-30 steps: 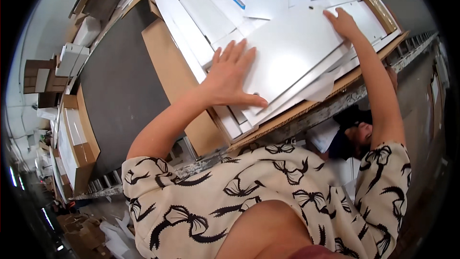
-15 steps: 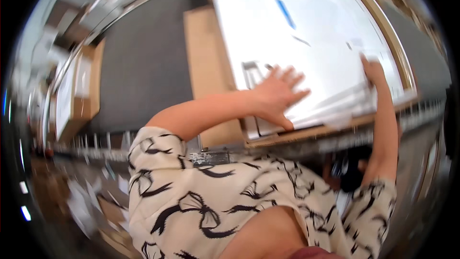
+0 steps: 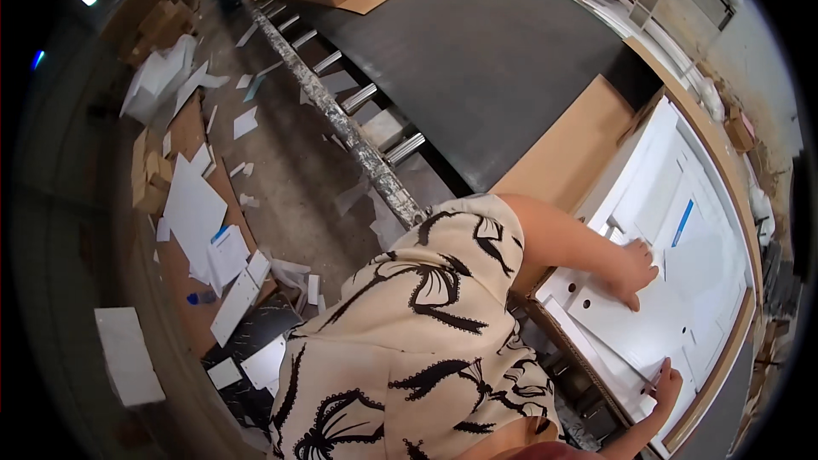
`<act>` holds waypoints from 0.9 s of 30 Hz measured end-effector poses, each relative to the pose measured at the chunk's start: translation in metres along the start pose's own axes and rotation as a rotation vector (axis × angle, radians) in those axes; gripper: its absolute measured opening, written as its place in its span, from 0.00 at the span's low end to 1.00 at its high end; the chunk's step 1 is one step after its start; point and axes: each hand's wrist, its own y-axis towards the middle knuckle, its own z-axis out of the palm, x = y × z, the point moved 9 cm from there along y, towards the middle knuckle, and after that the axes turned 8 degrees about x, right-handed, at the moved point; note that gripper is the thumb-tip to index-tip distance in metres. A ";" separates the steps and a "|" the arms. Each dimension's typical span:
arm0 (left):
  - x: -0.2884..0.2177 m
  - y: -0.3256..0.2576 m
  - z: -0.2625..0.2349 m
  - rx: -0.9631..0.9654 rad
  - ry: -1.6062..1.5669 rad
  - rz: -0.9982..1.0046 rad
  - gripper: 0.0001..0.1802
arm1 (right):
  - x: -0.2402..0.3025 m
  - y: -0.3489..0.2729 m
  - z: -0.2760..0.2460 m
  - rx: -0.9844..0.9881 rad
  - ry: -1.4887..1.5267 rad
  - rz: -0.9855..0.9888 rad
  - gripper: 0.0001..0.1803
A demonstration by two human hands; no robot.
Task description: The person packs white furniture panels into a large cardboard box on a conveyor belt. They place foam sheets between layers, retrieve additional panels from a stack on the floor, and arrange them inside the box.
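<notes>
On the long worktop (image 3: 477,60), a stack of white panels (image 3: 682,290) lies at the right, the left hand (image 3: 635,273) pressed flat and open on it, the right hand (image 3: 667,388) gripping its near edge.

Smooth matt white panels (image 3: 682,290) lie beside bare brown board (image 3: 571,162) and a rough dark-grey mat (image 3: 477,51).

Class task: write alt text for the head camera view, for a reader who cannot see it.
A person's left hand lies flat on a stack of white panels on a workbench, while the right hand grips the stack's near edge. White offcuts litter the floor to the left.
</notes>
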 end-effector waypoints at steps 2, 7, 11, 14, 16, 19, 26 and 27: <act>-0.002 0.001 0.015 0.292 -0.282 -0.077 0.45 | 0.014 -0.004 -0.004 -0.113 -0.075 -0.124 0.28; -0.006 0.003 0.005 0.324 -0.279 -0.128 0.42 | 0.037 -0.007 -0.006 -0.078 -0.244 -0.172 0.28; -0.006 0.003 0.003 0.338 -0.272 -0.117 0.39 | 0.036 -0.014 -0.008 -0.116 -0.253 -0.200 0.27; -0.001 0.010 0.012 0.264 -0.291 -0.151 0.38 | 0.040 -0.015 -0.010 -0.195 -0.199 -0.190 0.27; 0.003 0.014 0.013 0.233 -0.297 -0.183 0.37 | 0.047 -0.016 -0.008 -0.176 -0.205 -0.223 0.27; 0.004 0.018 0.017 0.264 -0.310 -0.157 0.36 | 0.048 -0.015 -0.009 -0.148 -0.244 -0.236 0.27; -0.002 0.024 0.018 0.208 -0.346 0.015 0.35 | 0.038 -0.019 -0.007 -0.085 -0.107 -0.091 0.26; -0.001 0.022 0.017 0.233 -0.353 0.004 0.36 | 0.034 -0.017 -0.006 -0.085 -0.107 -0.091 0.26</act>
